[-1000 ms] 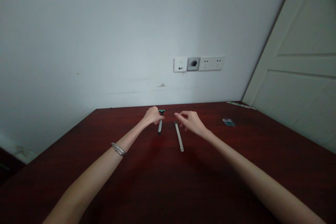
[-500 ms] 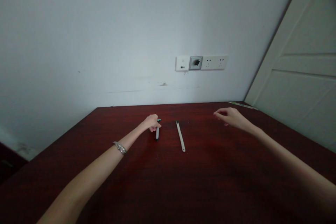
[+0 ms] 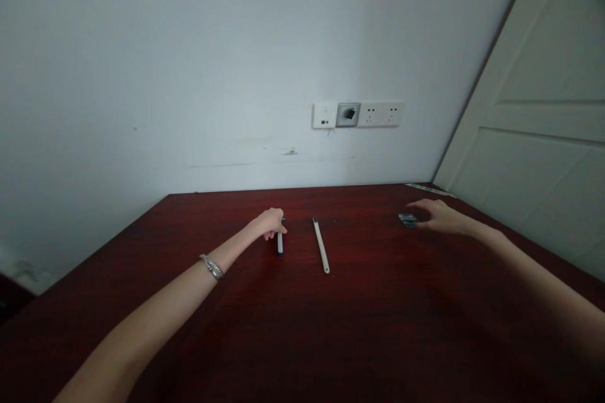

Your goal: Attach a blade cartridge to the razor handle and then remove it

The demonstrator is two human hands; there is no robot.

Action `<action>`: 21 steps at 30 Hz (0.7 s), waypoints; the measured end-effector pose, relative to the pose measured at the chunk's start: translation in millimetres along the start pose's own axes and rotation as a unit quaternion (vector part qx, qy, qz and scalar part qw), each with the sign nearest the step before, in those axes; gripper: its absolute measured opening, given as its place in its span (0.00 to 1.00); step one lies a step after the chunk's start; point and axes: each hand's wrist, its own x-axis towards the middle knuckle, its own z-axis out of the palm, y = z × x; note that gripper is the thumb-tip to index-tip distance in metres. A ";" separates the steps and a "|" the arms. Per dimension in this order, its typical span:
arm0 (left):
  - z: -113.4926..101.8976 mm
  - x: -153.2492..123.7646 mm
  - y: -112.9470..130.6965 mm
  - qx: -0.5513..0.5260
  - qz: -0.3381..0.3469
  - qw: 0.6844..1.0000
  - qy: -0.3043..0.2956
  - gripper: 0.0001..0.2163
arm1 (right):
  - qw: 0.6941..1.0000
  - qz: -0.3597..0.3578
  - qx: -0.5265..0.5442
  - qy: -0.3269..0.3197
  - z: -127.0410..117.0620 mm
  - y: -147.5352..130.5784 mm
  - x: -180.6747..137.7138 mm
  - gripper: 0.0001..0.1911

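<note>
My left hand (image 3: 273,223), with a silver bracelet at the wrist, is curled over a short tool (image 3: 280,245). Its grey handle ends in black on the near side, and a bit of teal shows at the far end; the fingers hide the rest. Right of it lies a long, thin off-white stick (image 3: 321,247) with a dark far tip and a small hole in its near end. Over on the right, my right hand (image 3: 432,215) is open, thumb and fingers parted beside a small clear, shiny piece (image 3: 407,220) on the table, too small to name.
The dark red-brown table (image 3: 283,327) meets a white wall (image 3: 227,63) at its back edge. Sockets and switches (image 3: 358,114) are set in that wall. A pale strip (image 3: 431,189) lies at the far right corner, near a white panelled door (image 3: 534,113).
My right hand's fingers have parted and it has moved right; the clear piece, out of sight before, now shows beside it. My left hand stays on the tool. The view has shifted slightly.
</note>
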 end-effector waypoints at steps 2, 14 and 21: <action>-0.7 0.0 1.0 0.004 -0.001 1.000 -0.007 0.16 | 0.999 0.009 -0.015 -0.037 -0.8 2.6 -1.7 0.35; -23.4 0.6 1.6 -0.029 0.004 0.997 -0.066 0.17 | 0.988 0.056 0.069 -0.128 21.5 33.1 12.3 0.49; -55.1 31.3 -28.5 -0.258 0.004 0.966 0.033 0.15 | 0.980 0.054 0.162 -0.102 29.6 38.2 17.4 0.45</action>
